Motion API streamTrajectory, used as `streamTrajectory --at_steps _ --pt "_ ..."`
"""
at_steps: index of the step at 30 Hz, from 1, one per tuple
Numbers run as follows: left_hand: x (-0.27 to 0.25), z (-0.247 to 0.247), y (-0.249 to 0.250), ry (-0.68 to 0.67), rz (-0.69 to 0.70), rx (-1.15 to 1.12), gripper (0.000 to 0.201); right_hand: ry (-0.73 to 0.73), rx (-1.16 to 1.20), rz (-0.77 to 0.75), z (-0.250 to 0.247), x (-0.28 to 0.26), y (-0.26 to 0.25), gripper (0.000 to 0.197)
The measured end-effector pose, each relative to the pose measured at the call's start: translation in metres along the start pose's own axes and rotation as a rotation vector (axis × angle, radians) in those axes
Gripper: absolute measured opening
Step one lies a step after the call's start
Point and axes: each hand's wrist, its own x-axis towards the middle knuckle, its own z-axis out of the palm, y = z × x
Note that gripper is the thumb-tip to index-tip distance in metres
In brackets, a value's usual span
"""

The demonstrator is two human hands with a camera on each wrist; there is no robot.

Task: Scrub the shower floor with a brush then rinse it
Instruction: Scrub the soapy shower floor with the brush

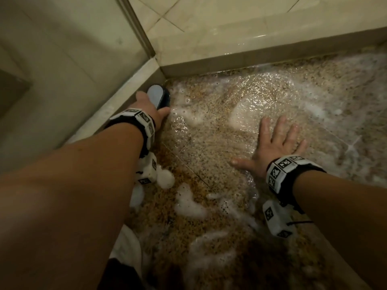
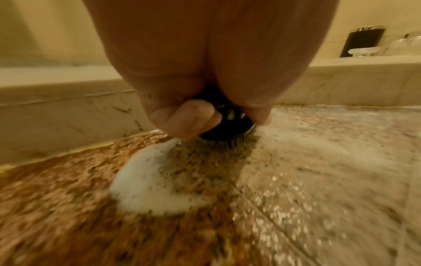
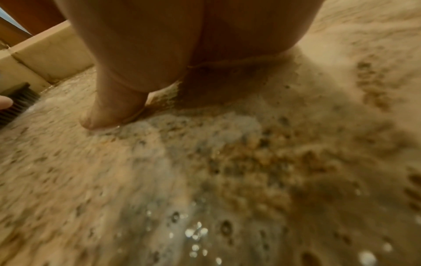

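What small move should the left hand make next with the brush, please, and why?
Probably draw the brush back out of the corner across the floor: the left hand grips it against the curb, and suds lie nearer.

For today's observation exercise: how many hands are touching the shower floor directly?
1. The right hand lies flat on the wet shower floor; the left hand grips the brush in the corner.

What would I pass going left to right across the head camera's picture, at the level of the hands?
Glass panel → raised curb → left hand gripping the brush → foamy speckled floor → right hand pressed flat.
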Motion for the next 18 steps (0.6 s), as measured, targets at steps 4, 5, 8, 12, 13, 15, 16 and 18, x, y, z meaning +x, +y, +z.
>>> streamTrajectory --at_steps 4,5,8,12,13,15,16,18 --pt "-0.003 0.013 -0.014 0.015 0.003 -0.022 0.100 0.007 -0.005 -0.019 0.002 -0.001 0.000 0.144" --pt "-0.003 0.015 -0.015 0.018 0.012 -0.033 0.100 0.009 -0.008 -0.021 0.002 -0.001 0.001 0.144" --pt "-0.002 0.013 -0.013 0.024 0.056 -0.024 0.096 0.004 -0.015 -0.018 0.004 0.001 0.003 0.144" --pt "-0.001 0.008 -0.008 0.008 0.114 -0.002 0.088 -0.019 -0.029 0.011 0.001 0.006 0.000 0.147" --pt "-0.001 0.008 -0.007 -0.012 0.116 -0.023 0.087 -0.026 -0.032 0.020 0.001 0.007 -0.002 0.146" --pt "-0.006 0.002 -0.005 -0.073 0.098 -0.055 0.088 -0.040 -0.036 0.039 -0.003 0.006 -0.006 0.146" --pt "-0.010 -0.002 -0.004 -0.102 0.095 -0.059 0.087 -0.048 -0.040 0.051 -0.005 0.004 -0.007 0.145" --pt "-0.010 -0.009 -0.001 -0.132 0.106 -0.038 0.084 -0.058 -0.051 0.058 -0.009 0.002 -0.010 0.145"
